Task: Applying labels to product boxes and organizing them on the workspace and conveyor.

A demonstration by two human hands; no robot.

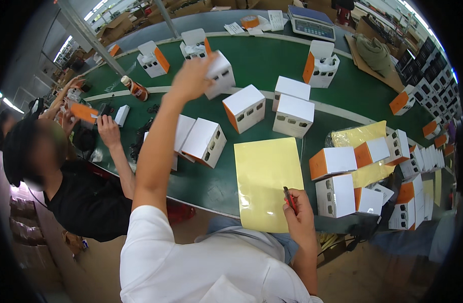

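My left hand [192, 80] reaches far out over the green table, its fingers and thumb closed on the left side of a white carton [222, 78] with dark pictures. Close to my body, my right hand [300, 218] grips a red and black utility knife [290, 199], its black end pointing away from me. Beneath the knife lies a glossy yellow sheet [266, 171] at the table's near edge. Beyond the sheet stand white and orange cartons [245, 107]. Two more cartons [205, 143] sit beside my left forearm.
Several cartons [333, 162] crowd the right side, some on another yellow sheet [368, 174]. Open-flapped cartons [153, 63] stand farther off. A brown bottle [135, 90] is near a co-worker in black [85, 202] at left. A scale [312, 24] sits at the back.
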